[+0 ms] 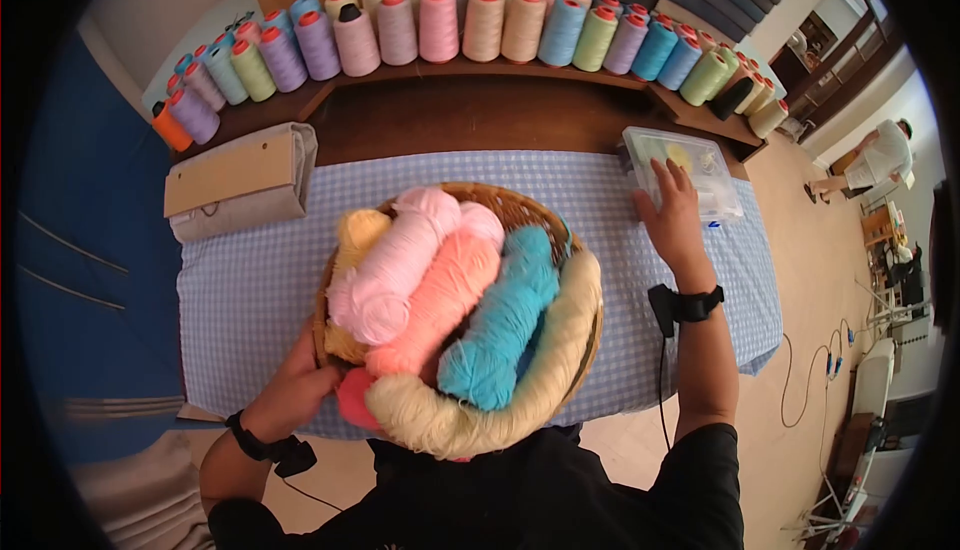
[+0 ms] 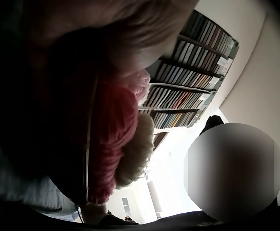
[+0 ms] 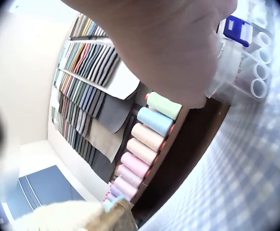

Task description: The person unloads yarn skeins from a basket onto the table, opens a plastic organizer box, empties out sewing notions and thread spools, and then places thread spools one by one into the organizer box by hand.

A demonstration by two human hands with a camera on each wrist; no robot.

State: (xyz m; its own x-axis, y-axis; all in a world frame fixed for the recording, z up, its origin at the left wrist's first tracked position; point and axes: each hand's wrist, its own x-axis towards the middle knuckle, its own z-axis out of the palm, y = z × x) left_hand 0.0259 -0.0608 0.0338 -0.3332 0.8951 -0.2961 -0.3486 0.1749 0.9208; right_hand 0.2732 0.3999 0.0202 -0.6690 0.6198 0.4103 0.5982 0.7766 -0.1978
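A round wicker basket [image 1: 500, 200] is heaped with skeins of yarn: yellow [image 1: 362, 233], light pink [image 1: 400, 260], peach [image 1: 445, 295], turquoise [image 1: 505, 315], cream [image 1: 572, 315] and deep pink [image 1: 354, 400]. My left hand [image 1: 295, 385] grips the basket at its near left side, its fingers partly hidden beneath the rim. In the left wrist view the deep pink yarn [image 2: 113, 115] shows close by the palm. Over at the right, my right hand [image 1: 672, 215] rests its spread, straight fingers on a clear plastic box [image 1: 715, 175]. The right wrist view shows the box's blue latch [image 3: 238, 31] beside the hand.
A blue-and-white checked cloth [image 1: 660, 370] covers the table. Cones of thread [image 1: 438, 28] line a raised brown shelf at the back. A folded grey fabric bundle [image 1: 240, 182] lies at the left. A person [image 1: 880, 155] stands far right; cables [image 1: 800, 400] trail across the floor.
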